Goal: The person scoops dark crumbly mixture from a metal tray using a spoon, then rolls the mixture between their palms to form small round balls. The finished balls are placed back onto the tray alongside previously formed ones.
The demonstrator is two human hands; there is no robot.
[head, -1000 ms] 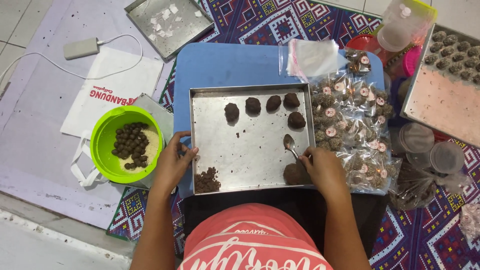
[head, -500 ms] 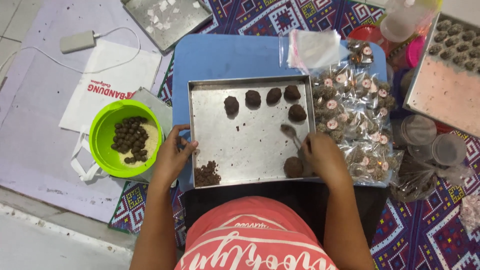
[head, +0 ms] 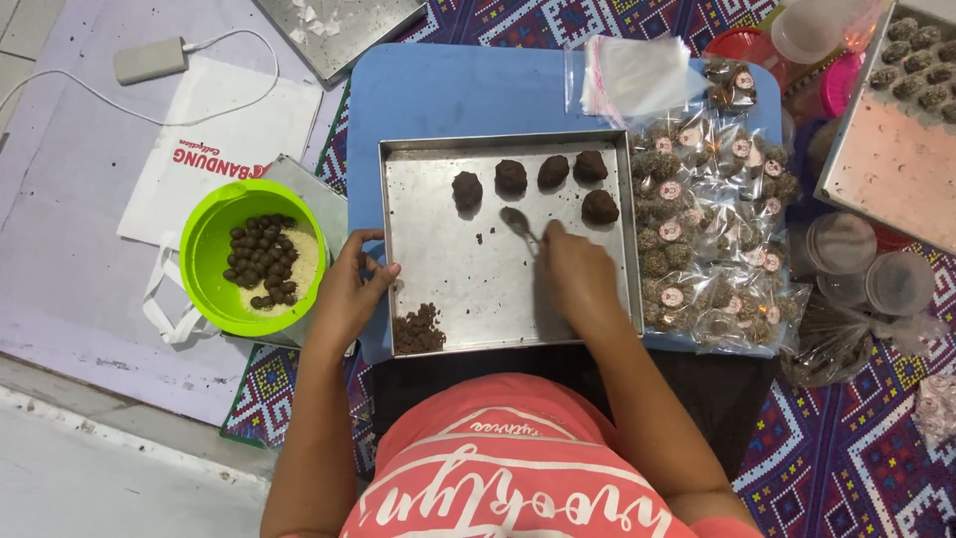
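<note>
Head view is showing my right hand (head: 578, 279) pinching the spoon (head: 518, 224) and moving it up the tray (head: 418, 159) toward the brown balls (head: 543, 177), away from the corner lump it scooped. My left hand (head: 351, 291) is still gripping the tray's edge.

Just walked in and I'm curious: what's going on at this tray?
A person sits at a metal tray on a blue table. The right hand holds a spoon over the tray, near five dark balls lined along its far side. The left hand grips the tray's left edge, close to a crumbly dark heap. A green bowl with more balls sits to the left.
</note>
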